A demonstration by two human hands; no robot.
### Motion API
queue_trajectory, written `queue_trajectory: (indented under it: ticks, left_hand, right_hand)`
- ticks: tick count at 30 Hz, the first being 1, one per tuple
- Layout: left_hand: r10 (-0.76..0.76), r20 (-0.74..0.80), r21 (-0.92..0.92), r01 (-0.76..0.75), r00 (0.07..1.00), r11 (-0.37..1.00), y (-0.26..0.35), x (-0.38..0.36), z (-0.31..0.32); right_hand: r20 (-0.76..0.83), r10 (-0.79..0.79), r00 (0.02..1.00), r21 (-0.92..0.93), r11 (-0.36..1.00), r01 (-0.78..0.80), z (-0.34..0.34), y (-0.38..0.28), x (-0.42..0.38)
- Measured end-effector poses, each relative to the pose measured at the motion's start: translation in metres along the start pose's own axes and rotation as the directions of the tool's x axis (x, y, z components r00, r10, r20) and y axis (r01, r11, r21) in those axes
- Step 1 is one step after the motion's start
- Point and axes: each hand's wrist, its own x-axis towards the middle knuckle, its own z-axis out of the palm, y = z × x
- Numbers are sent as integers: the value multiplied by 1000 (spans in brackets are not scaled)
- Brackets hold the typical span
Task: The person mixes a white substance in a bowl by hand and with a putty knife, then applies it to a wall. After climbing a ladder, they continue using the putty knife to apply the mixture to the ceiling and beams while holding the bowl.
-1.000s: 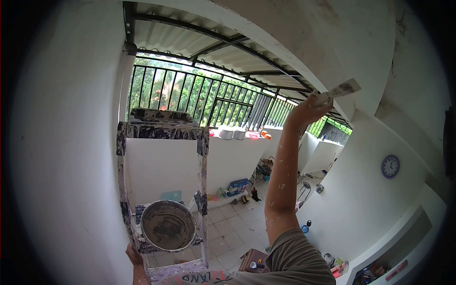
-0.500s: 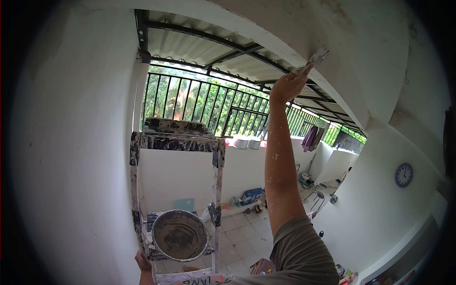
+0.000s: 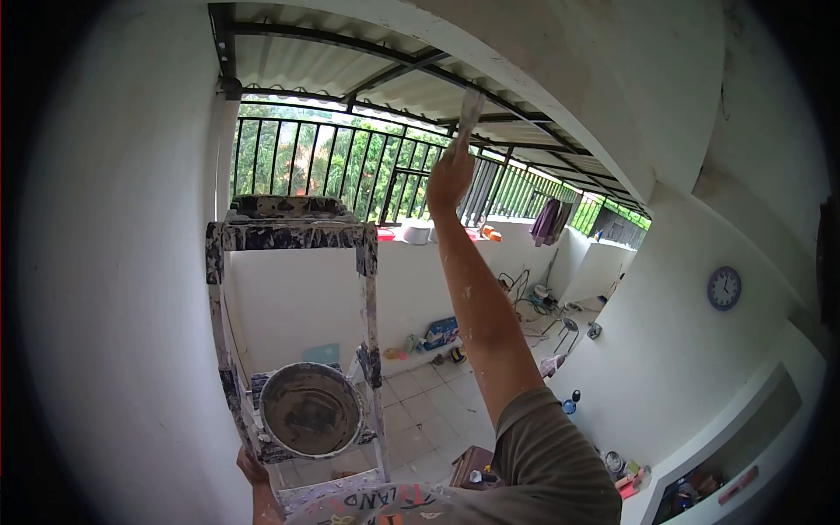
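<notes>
My right hand (image 3: 451, 182) is raised at the upper middle, fingers wrapped round the handle of a putty knife (image 3: 470, 114). The blade points up, apart from the white beam (image 3: 525, 79) at its right. Low on the left, my left hand (image 3: 254, 468) is at the side rail of a paint-spattered stepladder (image 3: 297, 236), its fingers partly hidden behind the rail. A round basin (image 3: 311, 409) with grey residue inside rests on the ladder.
A white wall (image 3: 122, 262) rises close on the left. Black railings (image 3: 306, 162) stand beyond the ladder. A wall clock (image 3: 724, 288) hangs at the right. Below are a tiled floor (image 3: 420, 398), a stool (image 3: 569, 325) and a blue box (image 3: 440, 332).
My right hand and the putty knife have moved left and down, away from the beam. The view has shifted, so the ladder and basin appear further left. My left hand stays at the ladder.
</notes>
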Motion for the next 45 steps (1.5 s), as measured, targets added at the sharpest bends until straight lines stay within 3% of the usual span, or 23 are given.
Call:
queue_trajectory:
  ticks: [2, 5, 7, 9, 11, 14, 17, 21, 25, 28, 33, 35, 36, 38, 41, 42, 43, 44, 45]
  left_hand:
    - [-23, 1, -57, 23, 1000, 998, 7, 1, 3]
    - [-116, -145, 11, 119, 983, 993, 5, -6, 14]
    - [-32, -45, 71, 35, 998, 997, 10, -6, 5]
    - [-11, 3, 90, 10, 1000, 996, 8, -3, 2]
    - [-58, -15, 68, 59, 998, 996, -2, -3, 7]
    - [-15, -35, 45, 16, 999, 999, 15, -5, 2]
    - [-42, 15, 26, 42, 999, 999, 20, -4, -1]
    - [13, -95, 77, -5, 995, 997, 12, -8, 6]
    - [-10, -184, 50, 20, 983, 999, -9, -5, 20]
    - [-21, -174, 47, 29, 985, 998, -1, -6, 16]
    - [21, -105, -24, -24, 994, 999, 12, -4, 7]
    - [48, -145, -23, -52, 988, 998, 15, -1, 9]
    - [59, -244, 13, -58, 968, 998, 8, -3, 16]
    - [100, -430, 87, -69, 897, 994, 2, -3, 30]
    - [156, -217, -4, -161, 964, 987, 19, 0, 11]
    - [28, 78, -45, -24, 997, 999, 21, 1, -6]
    - [15, 30, -32, -14, 999, 999, 21, 1, -6]
    - [1, -19, -22, -2, 1000, 1000, 21, -3, -2]
    - [-14, -69, -16, 13, 998, 1000, 20, -4, 3]
  right_hand:
    - [-85, -12, 996, 36, 999, 15, 1, 34, -34]
    - [-193, 54, 980, 141, 990, -27, -29, 50, -44]
    - [-170, 177, 969, 247, 960, -132, -62, 27, -17]
    - [-387, -44, 921, 150, 983, 109, -73, 16, 20]
    - [-292, 30, 956, 149, 989, 15, -85, 7, 58]
    - [-261, -30, 965, 232, 968, 93, -101, -30, 81]
    - [-148, 68, 987, 163, 986, -44, -93, -34, 68]
    - [-267, -155, 951, 106, 976, 189, -87, 0, 41]
    - [-236, 139, 962, 239, 968, -81, -117, -38, 49]
    - [-273, -84, 959, 186, 973, 138, -120, -51, 87]
    - [-95, -3, 995, 22, 1000, 5, -115, -48, 63]
    - [-58, 28, 998, -19, 999, -29, -126, -42, 48]
    - [-38, 22, 999, 45, 999, -21, -129, -41, 39]
    - [-150, -34, 988, 83, 995, 47, -134, -38, 33]
    - [-257, -63, 964, 185, 976, 113, -137, -66, 52]
    - [-257, -94, 962, 220, 963, 153, -132, -74, 64]
    - [-258, -125, 958, 252, 948, 192, -135, -88, 72]
    - [-116, -33, 993, 190, 980, 55, -141, -107, 73]
    - [-174, -157, 972, 193, 963, 190, -128, -104, 74]
